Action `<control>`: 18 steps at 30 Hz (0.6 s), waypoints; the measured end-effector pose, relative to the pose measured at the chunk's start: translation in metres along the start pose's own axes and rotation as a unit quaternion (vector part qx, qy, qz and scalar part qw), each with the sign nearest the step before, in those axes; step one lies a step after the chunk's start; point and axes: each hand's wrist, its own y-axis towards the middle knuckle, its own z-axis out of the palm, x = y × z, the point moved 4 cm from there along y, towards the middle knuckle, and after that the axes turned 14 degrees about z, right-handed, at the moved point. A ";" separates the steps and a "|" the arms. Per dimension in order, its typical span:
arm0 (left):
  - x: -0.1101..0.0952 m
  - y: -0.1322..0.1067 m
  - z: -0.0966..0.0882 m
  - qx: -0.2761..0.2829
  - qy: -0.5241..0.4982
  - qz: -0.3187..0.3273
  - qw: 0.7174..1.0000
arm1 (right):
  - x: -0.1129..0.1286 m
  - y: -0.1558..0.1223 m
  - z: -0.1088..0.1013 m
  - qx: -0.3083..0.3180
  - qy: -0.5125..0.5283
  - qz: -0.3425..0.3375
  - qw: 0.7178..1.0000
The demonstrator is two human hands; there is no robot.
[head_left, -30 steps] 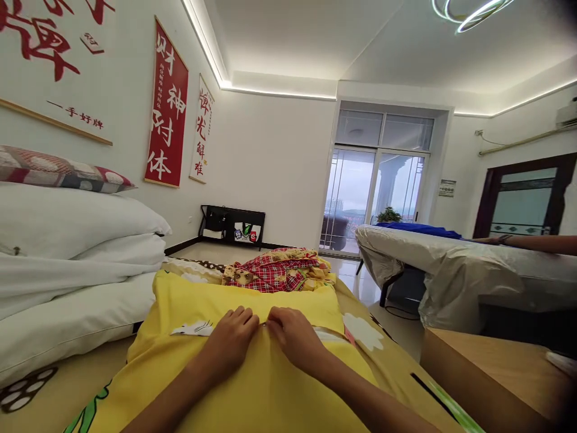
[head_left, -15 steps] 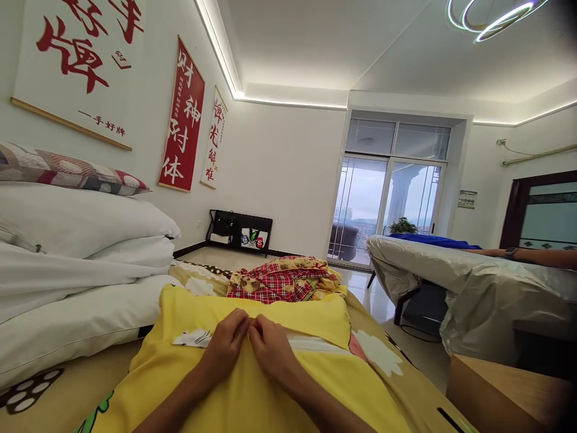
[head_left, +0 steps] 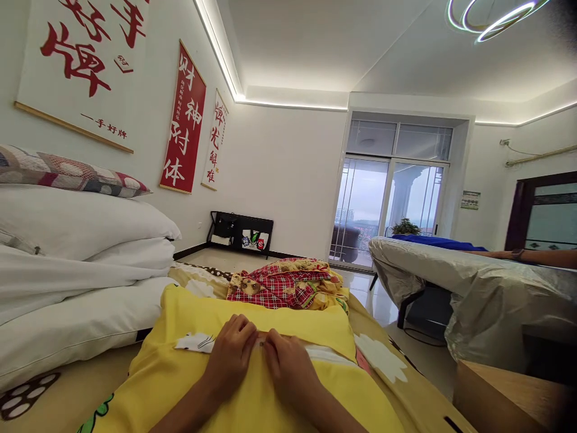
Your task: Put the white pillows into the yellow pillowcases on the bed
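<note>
A yellow pillowcase (head_left: pixel 198 373) with printed patches lies in front of me. White cloth (head_left: pixel 327 353) shows through a slit in it, right of my hands. My left hand (head_left: pixel 237 346) has its fingers closed on the pillowcase fabric near the slit's middle. Close beside it, my right hand (head_left: pixel 285 358) pinches the same edge. A tiny dark spot, too small to name, shows in the gap between the hands. My fingertips are partly hidden by the hands themselves.
White pillows (head_left: pixel 81 222) are stacked at the left. Beyond the pillowcase lies a crumpled red checked cloth (head_left: pixel 279 285). On the right stand a plastic-covered table (head_left: pixel 419 252) and a wooden box (head_left: pixel 505 391). Another person's forearm (head_left: pixel 545 257) rests over that table.
My hands have moved slightly apart along the slit, the right one to the right. A small dark spot now shows between them. The view has shifted a little.
</note>
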 end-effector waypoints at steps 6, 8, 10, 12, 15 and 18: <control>-0.002 0.003 0.000 -0.010 -0.014 0.001 1.000 | 0.007 0.005 -0.027 -0.058 -0.069 0.003 0.996; 0.000 0.003 0.001 -0.007 -0.020 -0.011 1.000 | 0.001 0.006 -0.027 -0.048 -0.076 0.009 0.996; 0.001 0.002 0.001 -0.003 -0.034 -0.021 0.999 | -0.009 0.006 -0.025 -0.033 -0.067 0.009 0.997; 0.003 0.001 0.002 -0.002 -0.055 -0.022 0.998 | -0.020 0.005 -0.025 -0.020 -0.054 0.014 0.998; 0.005 0.000 0.003 -0.005 -0.080 -0.026 0.996 | -0.033 0.004 -0.028 -0.019 -0.063 0.040 0.997; 0.006 0.000 0.002 0.005 -0.076 -0.029 0.997 | -0.040 0.003 -0.032 -0.021 -0.081 0.054 0.995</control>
